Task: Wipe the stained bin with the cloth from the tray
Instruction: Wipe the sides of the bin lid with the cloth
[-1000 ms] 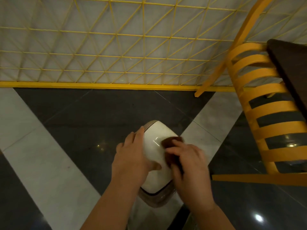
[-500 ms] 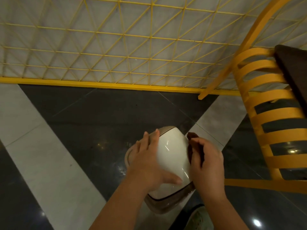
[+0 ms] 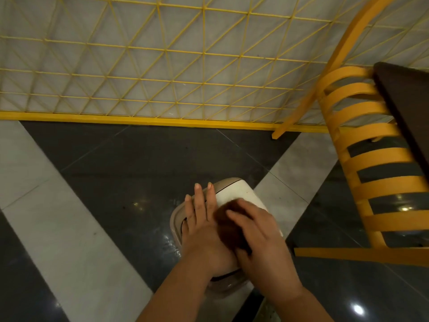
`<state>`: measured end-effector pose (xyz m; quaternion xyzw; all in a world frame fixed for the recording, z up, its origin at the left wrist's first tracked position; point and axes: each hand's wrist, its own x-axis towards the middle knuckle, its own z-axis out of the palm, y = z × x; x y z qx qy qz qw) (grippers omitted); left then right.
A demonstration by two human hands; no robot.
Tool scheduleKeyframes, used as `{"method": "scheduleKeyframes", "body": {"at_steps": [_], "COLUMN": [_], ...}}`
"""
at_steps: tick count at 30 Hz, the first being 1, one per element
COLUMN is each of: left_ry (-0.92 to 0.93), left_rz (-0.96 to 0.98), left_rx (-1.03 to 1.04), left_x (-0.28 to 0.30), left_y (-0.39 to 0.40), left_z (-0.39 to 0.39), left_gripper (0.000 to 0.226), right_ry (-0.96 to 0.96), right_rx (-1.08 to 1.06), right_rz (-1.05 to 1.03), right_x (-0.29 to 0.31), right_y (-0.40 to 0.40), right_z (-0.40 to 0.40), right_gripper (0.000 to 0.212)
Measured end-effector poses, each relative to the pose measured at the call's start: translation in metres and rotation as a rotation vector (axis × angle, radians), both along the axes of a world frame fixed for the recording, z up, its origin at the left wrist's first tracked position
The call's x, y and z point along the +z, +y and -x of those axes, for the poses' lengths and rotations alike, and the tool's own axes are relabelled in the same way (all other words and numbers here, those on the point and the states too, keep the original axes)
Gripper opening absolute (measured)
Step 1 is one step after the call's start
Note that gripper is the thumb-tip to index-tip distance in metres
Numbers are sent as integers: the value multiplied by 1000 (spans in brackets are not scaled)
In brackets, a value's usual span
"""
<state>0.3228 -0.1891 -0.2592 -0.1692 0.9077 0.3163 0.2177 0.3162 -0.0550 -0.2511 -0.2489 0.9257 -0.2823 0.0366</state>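
A small bin (image 3: pixel 234 192) with a glossy white lid and a beige rim stands on the floor at the lower middle of the head view. My left hand (image 3: pixel 204 225) lies flat on the lid's left side, fingers straight and pointing away from me. A dark brown cloth (image 3: pixel 228 225) sits on the lid's middle. My right hand (image 3: pixel 260 235) presses down on the cloth from the right, fingers spread over it. Most of the lid is hidden under both hands.
The floor (image 3: pixel 144 163) is dark polished tile with pale grey bands. A yellow wire-grid barrier (image 3: pixel 148 66) runs across the back. A yellow slatted chair (image 3: pixel 369 159) stands at the right, close to the bin, beside a dark table top (image 3: pixel 408 108).
My right hand has slid the cloth from the lid's right edge back onto its middle. My left hand has stayed on the lid's left side.
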Motion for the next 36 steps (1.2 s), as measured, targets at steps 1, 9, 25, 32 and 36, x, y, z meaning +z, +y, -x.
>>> {"method": "scheduleKeyframes", "body": {"at_steps": [1, 9, 25, 32, 36], "left_ry": [-2, -15, -42, -47, -119], "left_rz": [19, -10, -21, 226, 182], "left_rx": [-25, 12, 20, -49, -82], "left_x": [-2, 4, 6, 27, 26], "left_y": [0, 0, 2, 10, 11], "left_z": [0, 0, 3, 3, -1], "left_gripper": [134, 166, 163, 154, 156], "right_ry": [32, -200, -395, -389, -206], "right_rx": [80, -394, -592, -749, -622], "right_rz": [-46, 127, 297, 350, 287], "right_x": [3, -4, 0, -17, -10], "right_y": [-5, 2, -5, 15, 13], "right_z": [6, 63, 63, 31, 11], "right_gripper": [65, 34, 27, 32, 29]}}
